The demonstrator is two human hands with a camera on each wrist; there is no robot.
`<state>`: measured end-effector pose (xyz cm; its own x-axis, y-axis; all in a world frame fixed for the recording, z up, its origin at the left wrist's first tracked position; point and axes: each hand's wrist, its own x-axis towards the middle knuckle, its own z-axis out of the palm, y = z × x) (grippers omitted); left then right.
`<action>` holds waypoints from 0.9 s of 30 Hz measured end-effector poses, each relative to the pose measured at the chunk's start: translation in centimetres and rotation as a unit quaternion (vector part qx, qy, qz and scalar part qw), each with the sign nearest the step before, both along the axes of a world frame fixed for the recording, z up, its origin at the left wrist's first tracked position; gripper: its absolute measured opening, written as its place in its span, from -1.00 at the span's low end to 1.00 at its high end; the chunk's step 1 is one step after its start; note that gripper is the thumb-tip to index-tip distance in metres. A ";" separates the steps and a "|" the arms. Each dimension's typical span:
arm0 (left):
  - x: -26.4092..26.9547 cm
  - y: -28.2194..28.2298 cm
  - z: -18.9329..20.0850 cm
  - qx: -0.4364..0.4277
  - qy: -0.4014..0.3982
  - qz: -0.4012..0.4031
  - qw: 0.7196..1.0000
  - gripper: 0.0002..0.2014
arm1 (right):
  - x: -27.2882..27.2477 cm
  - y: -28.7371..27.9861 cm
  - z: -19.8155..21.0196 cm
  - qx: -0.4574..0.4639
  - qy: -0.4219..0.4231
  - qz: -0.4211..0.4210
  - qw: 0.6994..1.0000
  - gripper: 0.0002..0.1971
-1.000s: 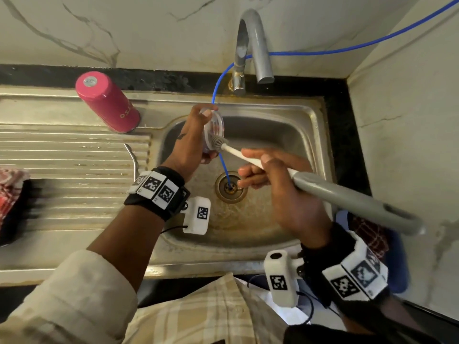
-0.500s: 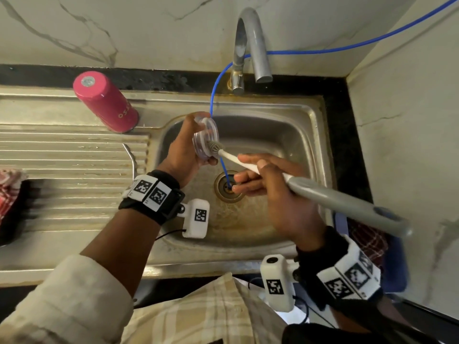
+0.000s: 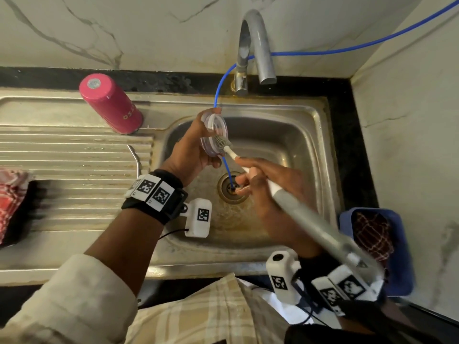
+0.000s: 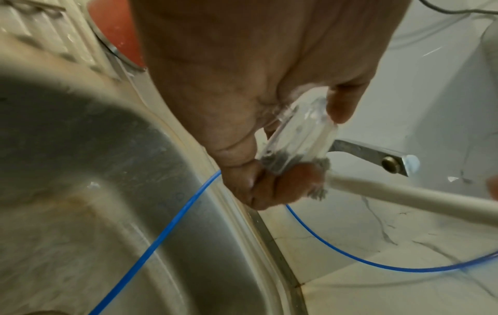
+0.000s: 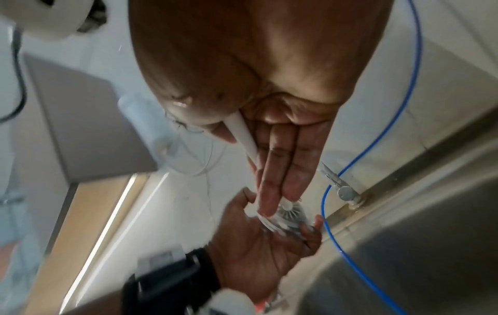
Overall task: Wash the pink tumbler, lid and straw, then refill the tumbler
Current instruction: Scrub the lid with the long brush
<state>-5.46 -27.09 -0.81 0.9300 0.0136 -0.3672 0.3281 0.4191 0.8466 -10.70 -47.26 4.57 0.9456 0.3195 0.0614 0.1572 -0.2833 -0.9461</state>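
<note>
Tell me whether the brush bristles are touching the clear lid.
Touching. In the head view the brush bristles press against the lid held by the left hand.

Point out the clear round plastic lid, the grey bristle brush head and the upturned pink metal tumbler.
clear round plastic lid (image 3: 213, 131): head view, inner face.
grey bristle brush head (image 3: 221, 142): head view, bristles.
upturned pink metal tumbler (image 3: 113, 105): head view, side wall.

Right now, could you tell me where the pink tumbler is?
In the head view, the pink tumbler stands upside down on the draining board, left of the sink basin.
</note>
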 end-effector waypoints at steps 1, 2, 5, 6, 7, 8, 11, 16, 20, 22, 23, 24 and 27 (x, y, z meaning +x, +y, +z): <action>-0.1 0.2 -0.1 -0.009 -0.007 -0.011 1.000 -0.55 | 0.2 0.0 0.7 0.040 0.073 -0.024 0.996 -0.71; -0.3 0.3 -0.3 -0.012 -0.015 -0.026 0.999 -0.49 | 0.4 -0.3 1.4 0.061 0.129 -0.039 0.989 -0.70; -0.2 0.4 -0.8 0.048 -0.031 -0.052 0.997 -0.46 | 1.4 -1.4 2.3 0.024 0.120 -0.029 0.992 -0.69; -0.1 0.1 -0.9 0.074 -0.030 -0.046 0.996 -0.48 | 1.5 -1.6 2.2 -0.035 0.043 -0.009 0.998 -0.69; -0.2 -0.2 -0.8 0.096 -0.022 -0.035 0.995 -0.45 | 1.4 -1.7 1.8 -0.109 -0.050 0.022 0.992 -0.67; -0.2 -0.6 -0.6 0.111 -0.007 -0.021 0.994 -0.36 | 1.2 -1.5 1.3 -0.177 -0.128 0.061 0.974 -0.66; 0.3 -1.0 -0.7 0.152 0.043 -0.007 0.987 -0.15 | 0.1 -0.3 0.4 -0.278 -0.176 0.129 0.935 -0.62; 0.2 -0.7 -1.2 0.111 0.056 0.019 0.992 -0.01 | -0.7 0.6 -0.7 -0.016 0.021 0.006 1.000 -0.66; -0.2 -0.5 -1.4 0.068 0.007 0.023 0.997 -0.38 | 0.1 -0.5 1.1 0.069 0.205 -0.021 0.976 -0.69; -0.1 -0.3 -1.3 0.062 -0.040 0.009 0.997 -0.44 | 0.5 -1.0 1.3 0.057 0.169 -0.007 0.984 -0.68; -0.1 -0.3 -1.4 0.055 -0.047 0.006 0.997 -0.45 | 0.7 -1.2 1.0 0.028 0.105 0.007 0.994 -0.68; 0.0 -0.4 -1.4 0.043 -0.043 0.009 0.998 -0.43 | 0.8 -1.4 0.8 -0.018 0.024 0.029 0.999 -0.68; 0.4 -0.4 -1.5 0.014 -0.003 0.025 1.000 -0.33 | 0.9 -1.2 0.4 -0.174 -0.153 0.084 0.969 -0.64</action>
